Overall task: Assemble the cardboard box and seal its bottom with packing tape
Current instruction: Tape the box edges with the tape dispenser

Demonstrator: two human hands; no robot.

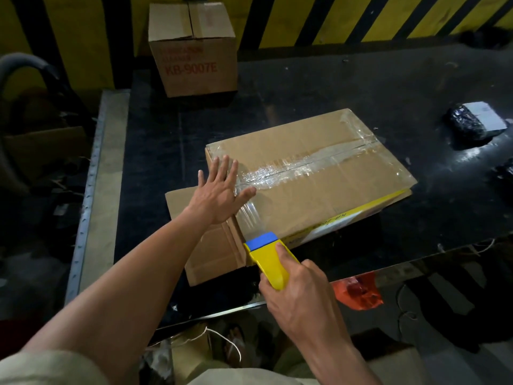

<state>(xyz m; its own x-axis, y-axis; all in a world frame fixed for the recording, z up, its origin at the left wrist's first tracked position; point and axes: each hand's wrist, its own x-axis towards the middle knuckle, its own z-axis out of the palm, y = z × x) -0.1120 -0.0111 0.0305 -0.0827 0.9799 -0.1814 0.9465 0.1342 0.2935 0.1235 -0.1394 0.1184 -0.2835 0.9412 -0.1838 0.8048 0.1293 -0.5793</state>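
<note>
The cardboard box (pixel 319 187) lies flat-side up in the middle of the dark bench (pixel 333 87), turned at an angle, with one brown flap (pixel 211 245) sticking out from its near-left end. Clear packing tape (pixel 277 173) runs along the centre seam of the upturned face, wrinkled and shiny near the left end.

The left hand (pixel 219 190) rests palm down on that left end, fingers (pixel 222 165) straight and spread, thumb pressing on the tape. It holds nothing.

The right hand (pixel 299 290) is wrapped tightly round the handle of a yellow tape dispenser (pixel 268 259) with a blue head, held at the box's near-left corner. A stretched band of clear tape rises from the blue head over the box edge to the spot under the left thumb.

At the far left of the bench stands a second, closed cardboard box (pixel 194 59) printed in red with "KB-9007E". A black wrapped parcel (pixel 469 126) with a white label sits at the far right, well apart from the work. An orange plastic bag (pixel 356 291) lies below the bench's near edge. Behind it all is a yellow-and-black striped wall (pixel 347 18).
</note>
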